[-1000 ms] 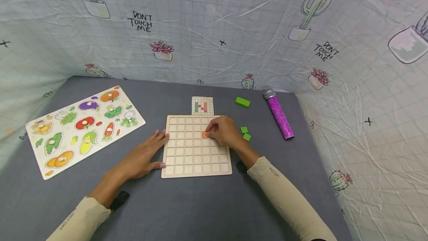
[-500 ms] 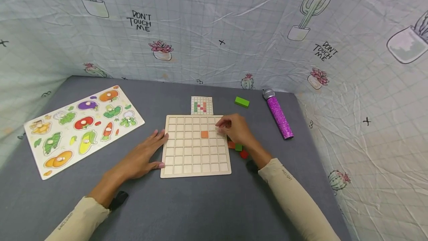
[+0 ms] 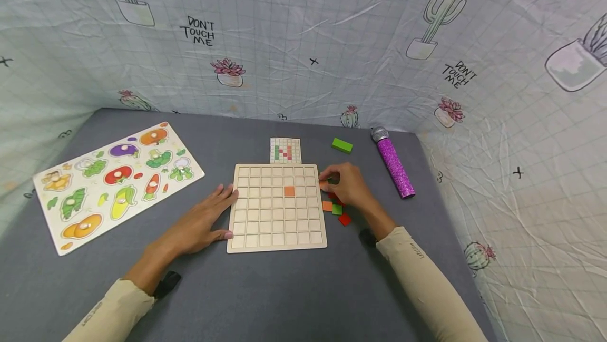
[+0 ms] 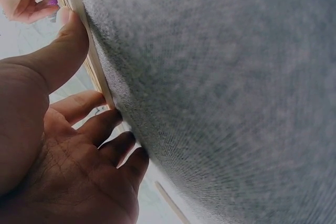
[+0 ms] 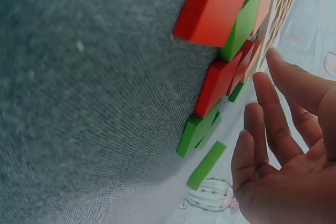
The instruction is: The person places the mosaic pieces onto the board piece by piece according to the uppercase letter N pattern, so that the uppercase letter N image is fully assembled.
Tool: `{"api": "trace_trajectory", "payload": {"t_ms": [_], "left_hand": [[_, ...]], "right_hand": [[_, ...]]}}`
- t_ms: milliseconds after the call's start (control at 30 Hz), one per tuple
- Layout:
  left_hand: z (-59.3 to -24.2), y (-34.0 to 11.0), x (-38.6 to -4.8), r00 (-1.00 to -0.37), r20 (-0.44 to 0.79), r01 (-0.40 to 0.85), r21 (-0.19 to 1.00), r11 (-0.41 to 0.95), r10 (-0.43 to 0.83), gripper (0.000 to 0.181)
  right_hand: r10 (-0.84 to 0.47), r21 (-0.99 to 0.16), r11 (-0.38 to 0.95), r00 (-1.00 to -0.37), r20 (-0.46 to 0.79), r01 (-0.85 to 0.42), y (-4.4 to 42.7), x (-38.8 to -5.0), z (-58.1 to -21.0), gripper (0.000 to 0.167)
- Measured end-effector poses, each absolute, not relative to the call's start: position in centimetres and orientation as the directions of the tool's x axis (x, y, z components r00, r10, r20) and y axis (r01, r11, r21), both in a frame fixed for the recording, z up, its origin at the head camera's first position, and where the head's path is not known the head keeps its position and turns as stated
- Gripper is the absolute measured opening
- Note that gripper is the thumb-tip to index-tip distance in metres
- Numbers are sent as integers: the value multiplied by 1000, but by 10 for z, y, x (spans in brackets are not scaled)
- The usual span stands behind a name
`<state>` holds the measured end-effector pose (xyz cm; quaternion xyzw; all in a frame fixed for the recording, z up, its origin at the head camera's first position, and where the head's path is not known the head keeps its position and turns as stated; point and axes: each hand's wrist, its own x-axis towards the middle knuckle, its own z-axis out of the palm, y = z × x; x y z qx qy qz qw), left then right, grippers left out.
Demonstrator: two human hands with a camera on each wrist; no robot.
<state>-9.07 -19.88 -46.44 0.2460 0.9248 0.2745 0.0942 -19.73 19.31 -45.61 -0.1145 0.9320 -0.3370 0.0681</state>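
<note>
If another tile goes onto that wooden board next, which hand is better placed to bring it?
Probably the right hand: it is right by an orange tile, with a green tile and a red tile nearby. The left hand is at the wooden grid board's opposite edge, farther from them.

Right hand [image 3: 350,188] moved off the orange tile [image 3: 289,191], now at loose tiles [image 3: 337,209] beside the board [image 3: 278,226]
</note>
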Motion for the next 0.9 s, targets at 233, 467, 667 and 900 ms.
{"api": "trace_trajectory", "payload": {"t_ms": [233, 467, 667, 900], "left_hand": [[-465, -199, -90, -860, -40, 405, 550, 730, 508, 94], [-467, -199, -91, -862, -39, 404, 549, 731, 506, 95], [-468, -199, -91, -862, -40, 403, 550, 732, 505, 95], [-467, -199, -90, -862, -35, 404, 555, 727, 506, 95]], "right_hand": [[-253, -629, 762, -965, -69, -155, 191, -199, -462, 21], [-258, -595, 777, -966, -2, -207, 192, -200, -462, 23], [-263, -556, 801, -965, 1, -219, 195, -201, -461, 20], [-241, -580, 790, -970, -1, -196, 197, -202, -459, 16]]}}
